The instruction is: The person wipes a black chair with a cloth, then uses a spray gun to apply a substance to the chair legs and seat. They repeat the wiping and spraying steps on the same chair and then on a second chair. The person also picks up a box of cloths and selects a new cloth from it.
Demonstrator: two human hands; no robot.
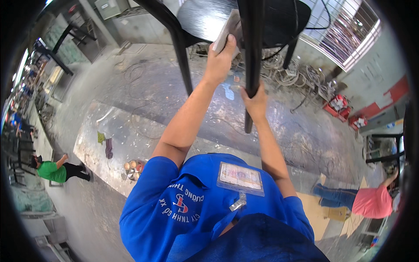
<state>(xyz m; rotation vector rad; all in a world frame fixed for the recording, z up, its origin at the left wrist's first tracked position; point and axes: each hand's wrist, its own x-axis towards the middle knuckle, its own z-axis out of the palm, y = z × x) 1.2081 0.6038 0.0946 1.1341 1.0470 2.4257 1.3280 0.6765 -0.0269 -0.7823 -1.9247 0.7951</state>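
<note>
A black wooden chair (205, 22) with a glossy seat is raised in front of me, its legs pointing down. My right hand (256, 102) is wrapped round the lower part of one black leg (252, 52). Higher up and to the left, my left hand (221, 63) grips a thin grey folded sheet (228, 32) that looks like sandpaper, thumb on its face. The sheet is beside the upper part of that same leg; whether it touches the wood I cannot tell. Another chair leg (181, 61) stands left of my left hand.
Below lies a stained grey work surface (104, 118) with small cups (133, 168) and a dark rag (108, 147). Coiled hoses (301, 78) and red crates (338, 108) are at the far right. A person in green (54, 170) is at left, another in pink (371, 201) at right.
</note>
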